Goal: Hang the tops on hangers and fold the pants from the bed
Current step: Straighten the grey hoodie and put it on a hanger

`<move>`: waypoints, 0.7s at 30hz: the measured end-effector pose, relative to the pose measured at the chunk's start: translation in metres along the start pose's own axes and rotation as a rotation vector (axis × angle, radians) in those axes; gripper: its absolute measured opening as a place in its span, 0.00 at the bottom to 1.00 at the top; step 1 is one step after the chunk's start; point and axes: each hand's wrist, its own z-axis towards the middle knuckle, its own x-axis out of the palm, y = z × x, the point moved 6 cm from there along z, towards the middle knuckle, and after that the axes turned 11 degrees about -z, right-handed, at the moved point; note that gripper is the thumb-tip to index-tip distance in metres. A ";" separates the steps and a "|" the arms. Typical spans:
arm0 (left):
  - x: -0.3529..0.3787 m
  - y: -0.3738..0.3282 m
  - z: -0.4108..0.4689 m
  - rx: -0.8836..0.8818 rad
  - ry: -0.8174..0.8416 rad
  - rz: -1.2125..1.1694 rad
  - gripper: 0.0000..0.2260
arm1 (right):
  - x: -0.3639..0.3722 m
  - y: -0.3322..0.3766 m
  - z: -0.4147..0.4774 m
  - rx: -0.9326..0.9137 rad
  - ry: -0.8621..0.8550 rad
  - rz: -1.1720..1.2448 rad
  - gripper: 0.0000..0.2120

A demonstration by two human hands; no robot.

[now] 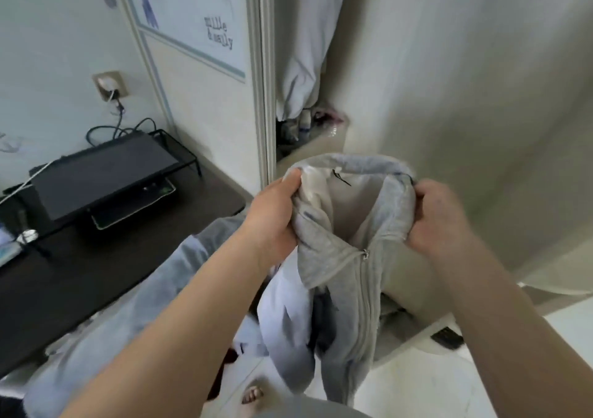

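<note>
Item: grey zip hoodie (349,257), held up in the air in front of the person, neck opening facing the camera, pale lining showing, body hanging down. The zip is closed from the zipper pull (365,255) downward.

Grip, left: left hand (276,212) clenched on the left edge of the hoodie's collar, fabric bunched inside the fist.

Grip, right: right hand (439,215) curled round the right edge of the collar, fingers tucked into the cloth.

Touching the hoodie, lower left: pale blue garment (284,305), hanging loose; kind cannot be told.

Below the hoodie: white floor (417,385), with a bare foot (253,395) on it and a dark flat object (447,337) to the lower right.

Left of the hoodie: dark desk (96,273) carrying a black screen (106,173) set on a wire stand (175,143). A wall socket (110,88) with plugged cables is higher up.

Above the hoodie: wardrobe frame (264,80), with a white cloth (305,48) hanging inside the opening.

Right of and behind the hoodie: cream curtain (481,80).
</note>
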 end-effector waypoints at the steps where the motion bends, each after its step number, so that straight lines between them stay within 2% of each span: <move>1: 0.013 -0.017 0.014 -0.005 0.044 0.000 0.18 | 0.007 0.021 0.003 -0.022 -0.027 0.047 0.15; 5: 0.064 -0.084 0.062 0.000 0.213 0.012 0.15 | 0.033 0.100 0.012 -0.155 -0.076 0.151 0.16; 9: 0.127 -0.140 0.091 0.026 0.334 0.033 0.16 | 0.053 0.180 0.018 -0.292 -0.047 0.258 0.17; 16: 0.254 -0.249 0.115 0.315 0.447 0.155 0.14 | 0.072 0.330 0.032 -0.550 -0.004 0.347 0.11; 19: 0.305 -0.290 0.114 0.456 0.489 0.152 0.11 | 0.076 0.397 0.027 -0.718 -0.084 0.259 0.09; 21: 0.341 -0.314 0.110 0.497 0.526 0.152 0.12 | 0.075 0.441 0.020 -0.819 -0.123 0.228 0.05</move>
